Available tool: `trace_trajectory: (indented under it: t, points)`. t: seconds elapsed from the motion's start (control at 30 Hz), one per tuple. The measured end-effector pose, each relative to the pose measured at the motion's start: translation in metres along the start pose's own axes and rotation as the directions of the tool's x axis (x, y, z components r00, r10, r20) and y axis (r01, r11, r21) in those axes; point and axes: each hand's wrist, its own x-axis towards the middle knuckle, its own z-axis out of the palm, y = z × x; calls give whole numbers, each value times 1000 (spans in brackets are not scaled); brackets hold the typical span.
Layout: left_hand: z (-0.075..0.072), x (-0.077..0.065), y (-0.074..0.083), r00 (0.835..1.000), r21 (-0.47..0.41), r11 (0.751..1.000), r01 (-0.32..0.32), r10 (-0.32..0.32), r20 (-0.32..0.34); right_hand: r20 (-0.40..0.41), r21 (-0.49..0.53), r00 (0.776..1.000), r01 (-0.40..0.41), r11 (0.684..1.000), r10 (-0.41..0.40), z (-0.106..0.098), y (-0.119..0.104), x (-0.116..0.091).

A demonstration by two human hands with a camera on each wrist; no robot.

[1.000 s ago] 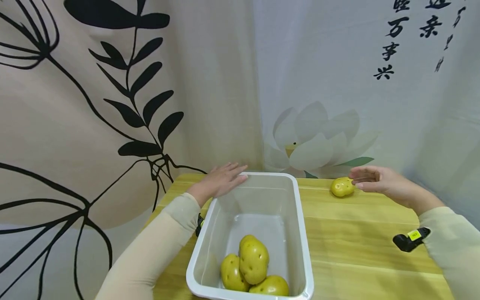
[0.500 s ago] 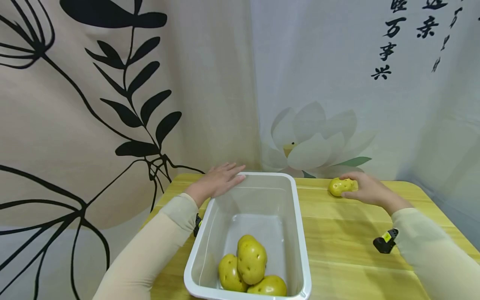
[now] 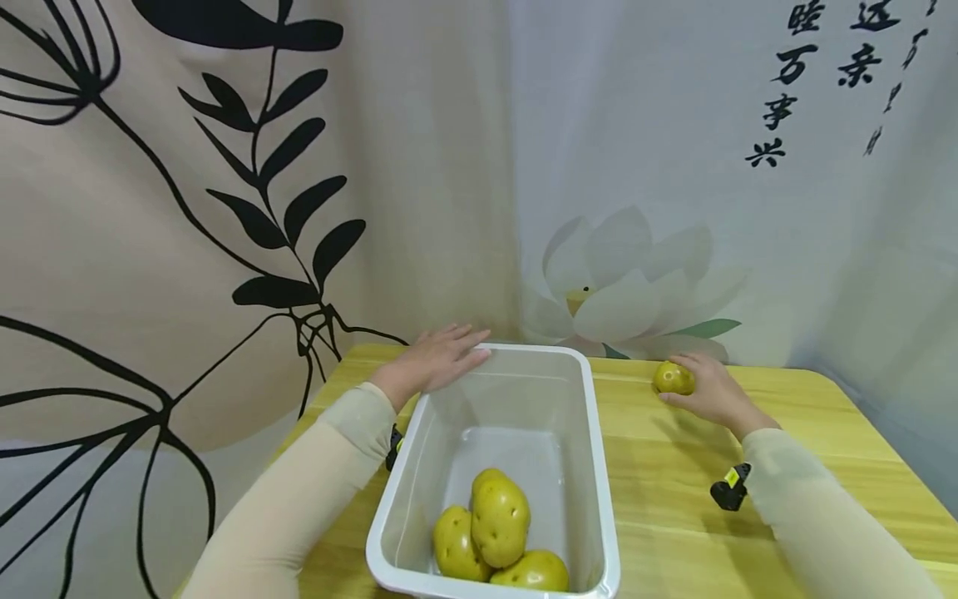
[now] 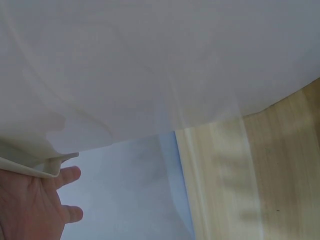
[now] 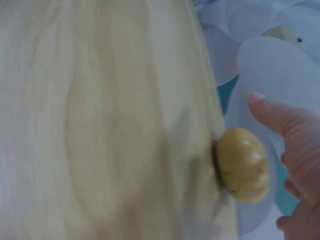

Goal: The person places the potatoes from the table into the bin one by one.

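My right hand (image 3: 711, 389) is cupped about a yellow potato (image 3: 674, 378) at the table's back edge, thumb on the near side, fingers on the far side. In the right wrist view the thumb (image 5: 275, 112) stands apart from the potato (image 5: 243, 165), with a gap showing between fingers and potato too. The potato still lies on the table. My left hand (image 3: 437, 358) rests with extended fingers on the rim of a white plastic bin (image 3: 604, 466), at its back left corner. Inside the bin lie three more potatoes (image 3: 500, 520), heaped near its front end.
The bin stands on a light wooden table (image 3: 674, 466). A pale curtain (image 3: 434, 166) with printed plants, a lotus and black characters hangs right behind the table's back edge. A wrist camera (image 3: 730, 487) hangs below my right sleeve.
My right hand has moved left, from beside the potato to round its right side. The potato has stayed about where it was. The left hand and the bin have not visibly moved.
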Motion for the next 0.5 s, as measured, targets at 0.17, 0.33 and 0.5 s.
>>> trace_trajectory:
  t: [0.17,0.33,0.5]
  points:
    - [0,-1,0,1000,-7,1000,-4,5,8,-42,-70,999,-20,997,17,17,5,7]
    - [0,-2,0,1000,-10,1000,-6,6,0,-44,-73,997,-65,995,62,21,5,16]
    - [0,-1,0,1000,-18,1000,1,-1,9,-1,-65,994,-112,992,113,22,9,21]
